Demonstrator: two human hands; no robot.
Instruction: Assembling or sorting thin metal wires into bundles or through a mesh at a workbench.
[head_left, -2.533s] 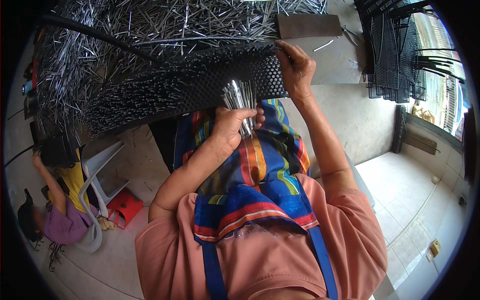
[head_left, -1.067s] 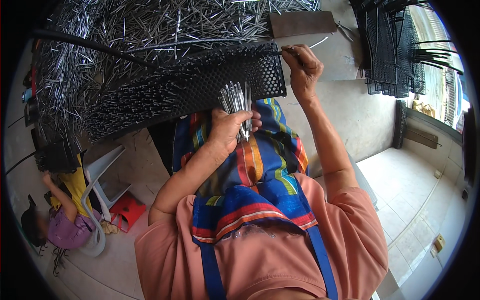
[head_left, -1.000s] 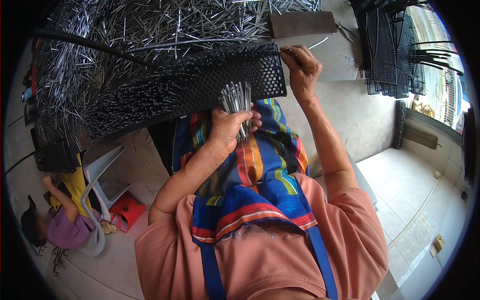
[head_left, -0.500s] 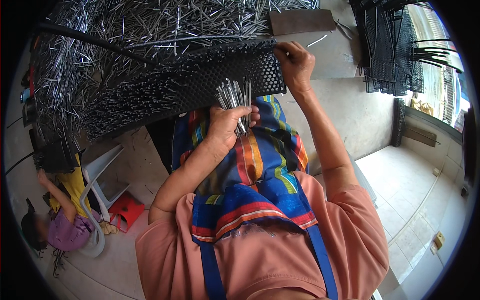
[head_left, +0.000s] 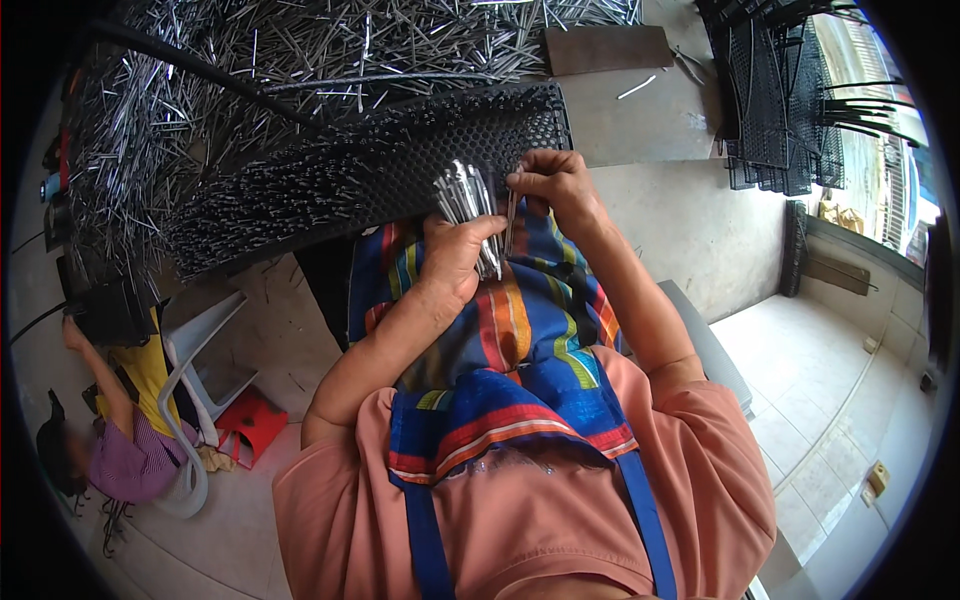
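The left hand (head_left: 455, 255) is curled round a bundle of thin metal strips (head_left: 468, 205), thumb laid across the front. The strips stand nearly upright in its grip, their upper ends fanned out above the thumb and their lower ends poking out below. Just to its right, the right hand (head_left: 558, 190) is nearly closed, thumb and forefinger pinching a single metal strip (head_left: 512, 222) by its upper part. That strip hangs almost vertical beside the bundle; whether its lower end touches the left fingers cannot be told.

Both hands are over the lap, in front of a long black perforated panel (head_left: 400, 182). The panel slants along the front edge of the worktop (head_left: 650, 130), its left end lower and nearer the person. Short dark pins (head_left: 270, 205) crowd the holes of its left part and run in a narrower band along its far edge, while many holes show open toward the right end.

Behind the panel, a deep heap of loose strips (head_left: 300, 60) covers the left and middle of the worktop. A brown rectangular plate (head_left: 608, 50) lies right of the heap, with a pliers-like tool (head_left: 688, 66) near the worktop's right edge and one stray strip (head_left: 636, 87) in front of the plate. Past that edge, black mesh panels (head_left: 785, 110) are gathered together. The person wears a striped apron (head_left: 500, 320). Far left, a co-worker in purple (head_left: 140, 460) is beside a pale plastic chair (head_left: 187, 415) and a red bag or basket (head_left: 252, 425).
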